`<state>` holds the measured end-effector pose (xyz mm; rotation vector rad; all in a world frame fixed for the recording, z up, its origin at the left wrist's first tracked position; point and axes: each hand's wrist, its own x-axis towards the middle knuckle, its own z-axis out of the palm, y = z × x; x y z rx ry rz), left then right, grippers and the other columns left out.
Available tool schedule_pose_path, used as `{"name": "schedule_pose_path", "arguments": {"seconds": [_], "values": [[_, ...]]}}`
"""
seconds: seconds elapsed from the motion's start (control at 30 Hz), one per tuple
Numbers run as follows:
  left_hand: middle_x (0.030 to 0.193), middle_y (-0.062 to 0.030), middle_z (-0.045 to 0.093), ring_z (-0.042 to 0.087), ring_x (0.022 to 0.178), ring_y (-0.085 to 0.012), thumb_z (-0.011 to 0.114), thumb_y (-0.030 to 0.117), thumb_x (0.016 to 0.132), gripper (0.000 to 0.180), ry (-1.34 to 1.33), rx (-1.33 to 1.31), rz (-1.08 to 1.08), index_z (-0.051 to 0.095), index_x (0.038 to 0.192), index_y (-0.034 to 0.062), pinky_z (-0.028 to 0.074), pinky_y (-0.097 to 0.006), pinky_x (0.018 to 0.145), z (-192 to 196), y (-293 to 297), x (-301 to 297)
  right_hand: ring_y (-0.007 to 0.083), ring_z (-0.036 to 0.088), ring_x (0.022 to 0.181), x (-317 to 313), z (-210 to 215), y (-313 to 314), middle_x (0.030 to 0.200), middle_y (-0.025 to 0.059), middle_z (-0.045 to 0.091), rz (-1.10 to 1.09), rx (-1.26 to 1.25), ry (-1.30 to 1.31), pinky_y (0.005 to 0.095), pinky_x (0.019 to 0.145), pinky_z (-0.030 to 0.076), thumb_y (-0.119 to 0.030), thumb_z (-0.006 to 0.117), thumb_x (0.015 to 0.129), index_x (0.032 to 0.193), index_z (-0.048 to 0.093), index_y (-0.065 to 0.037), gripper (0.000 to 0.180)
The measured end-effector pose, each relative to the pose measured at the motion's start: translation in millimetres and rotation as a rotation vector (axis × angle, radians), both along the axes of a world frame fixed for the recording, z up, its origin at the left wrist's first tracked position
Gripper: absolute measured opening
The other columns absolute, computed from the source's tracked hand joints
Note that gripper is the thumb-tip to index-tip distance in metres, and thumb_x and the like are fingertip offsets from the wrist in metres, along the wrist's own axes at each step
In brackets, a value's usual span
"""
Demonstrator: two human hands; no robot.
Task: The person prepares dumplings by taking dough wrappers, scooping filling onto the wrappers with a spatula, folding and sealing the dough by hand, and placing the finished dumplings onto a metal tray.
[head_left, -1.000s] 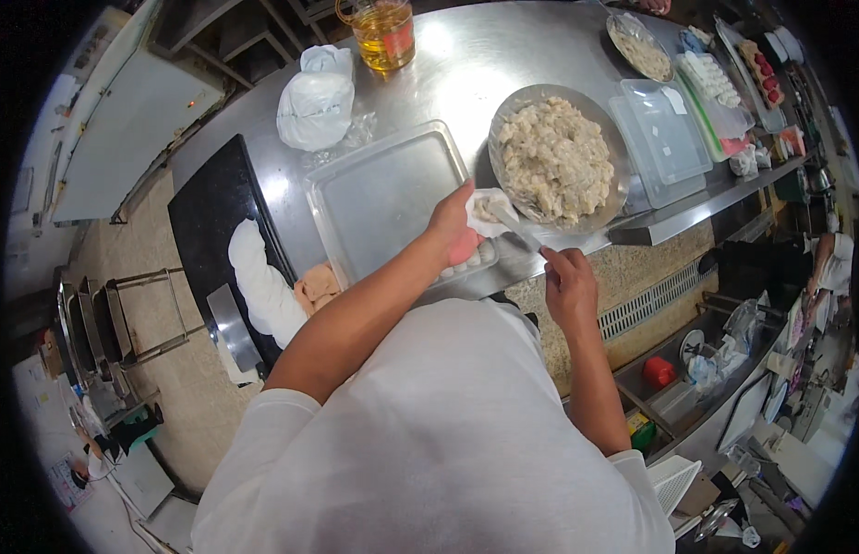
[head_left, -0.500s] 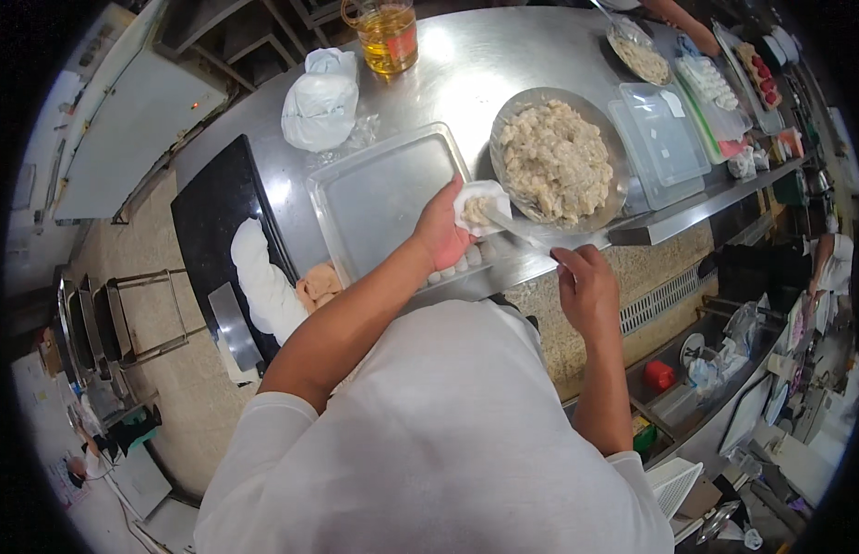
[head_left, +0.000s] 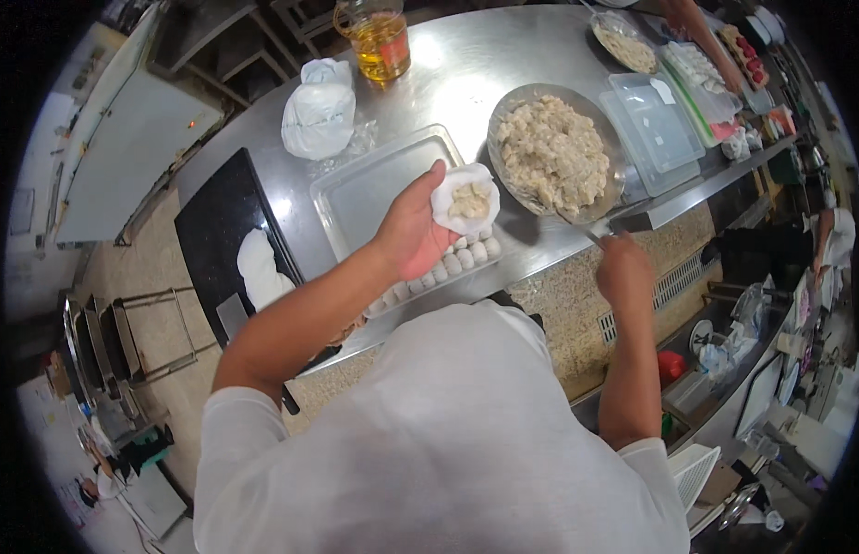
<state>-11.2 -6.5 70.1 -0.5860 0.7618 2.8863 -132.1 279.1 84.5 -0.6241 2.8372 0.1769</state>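
Observation:
My left hand [head_left: 413,231] holds a round white dough wrapper [head_left: 444,196] over the metal tray [head_left: 342,198], with a dab of pale filling [head_left: 469,203] at its centre. In my right hand [head_left: 625,270] is a flat spatula [head_left: 591,236], its blade at the near rim of a large metal bowl [head_left: 618,171]. Pale, lumpy filling [head_left: 554,152] is heaped in that bowl. Rows of small white dough balls [head_left: 453,265] line the tray's near right side, partly hidden by my left arm.
A white plastic bag [head_left: 319,115] and a jug of yellow oil [head_left: 381,46] stand behind the tray. Left lies a black board [head_left: 231,203] with white dough [head_left: 261,268]. Clear plastic lids [head_left: 656,125] sit right of the bowl; another person's arm [head_left: 702,37] reaches in beyond.
My right hand has drawn the spatula away from the wrapper and over to the bowl's near rim. My left hand, with the wrapper, has shifted slightly left, leaving the filling in view.

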Motion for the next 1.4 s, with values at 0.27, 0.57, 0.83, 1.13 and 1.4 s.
{"name": "schedule_pose_path", "arguments": {"seconds": [0.27,0.57,0.83,1.13,1.4], "values": [[0.140,-0.0144,0.056,0.054,0.130,-0.0275,0.038,0.048,0.106,0.062,0.106,0.228,0.198,0.044,0.143,-0.0023,0.042,-0.041,0.110,25,27,49,0.0361,0.059,0.099,58,-6,-91,0.110,0.0135,0.061,0.669,-1.028,0.151,0.0466,0.084,0.048,-0.003,0.077,0.074,0.097,0.066,-0.007,0.026],[0.138,-0.0167,0.056,0.055,0.129,-0.0244,0.090,0.034,0.073,0.092,0.215,-0.655,0.167,0.043,0.141,-0.0037,0.049,-0.043,0.105,50,20,94,0.0231,0.058,0.092,66,33,-119,0.102,0.0112,0.060,0.470,-1.594,-0.496,0.0333,0.084,0.047,-0.014,0.087,0.072,0.110,0.060,-0.002,0.049],[0.113,-0.0154,0.068,0.067,0.103,-0.0258,0.094,0.005,0.063,0.060,0.621,-1.053,0.360,0.062,0.114,0.0015,0.055,-0.036,0.089,58,16,82,0.0263,0.067,0.075,78,58,-111,0.084,0.0143,0.067,0.652,-1.547,-0.479,0.0331,0.067,0.053,-0.003,0.080,0.074,0.091,0.066,-0.001,0.023],[0.106,-0.0149,0.067,0.065,0.101,-0.0264,0.096,0.021,0.065,0.051,0.762,-1.140,0.177,0.067,0.103,0.0045,0.056,-0.039,0.084,54,8,73,0.0259,0.066,0.067,68,68,-94,0.079,0.0100,0.066,0.774,-1.443,-0.287,0.0319,0.058,0.053,-0.003,0.080,0.071,0.089,0.069,-0.003,0.021],[0.104,-0.0103,0.066,0.064,0.100,-0.0259,0.091,0.017,0.071,0.041,0.497,-0.793,0.378,0.068,0.103,0.0071,0.051,-0.039,0.089,65,26,76,0.0233,0.067,0.072,64,73,-98,0.087,0.0087,0.066,0.824,-1.330,-0.322,0.0325,0.059,0.053,-0.004,0.080,0.072,0.092,0.071,-0.005,0.021]]}}
